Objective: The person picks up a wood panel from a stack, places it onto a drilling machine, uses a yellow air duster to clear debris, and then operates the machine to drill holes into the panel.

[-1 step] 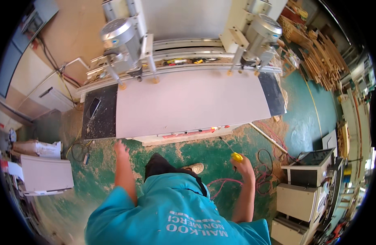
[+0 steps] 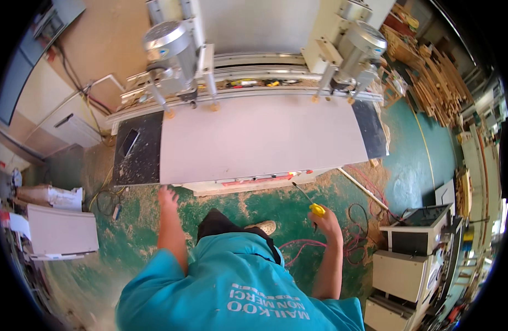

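A pale flat panel point(image 2: 259, 138) lies across the bed of a machine with two silver motors point(image 2: 169, 44) above its back edge. My left hand point(image 2: 168, 197) hangs just in front of the panel's near left corner, fingers apart, holding nothing. In my right hand point(image 2: 326, 222) is a yellow air blow gun point(image 2: 317, 210), gripped around its body. Its long thin nozzle points forward and left, the tip close to the machine's front below the panel edge. The fingers' undersides are hidden.
A phone point(image 2: 129, 142) lies on the dark left end of the bed. Pink hose point(image 2: 300, 243) loops over the sawdust-strewn green floor point(image 2: 243, 207). Pale cabinets point(image 2: 400, 273) stand at right, a white box point(image 2: 63, 231) at left, and wood strips point(image 2: 441, 83) are piled far right.
The view has shifted slightly, so the machine sits a little farther right. My right hand with the blow gun has moved slightly left and forward. My left hand's fingers look more spread.
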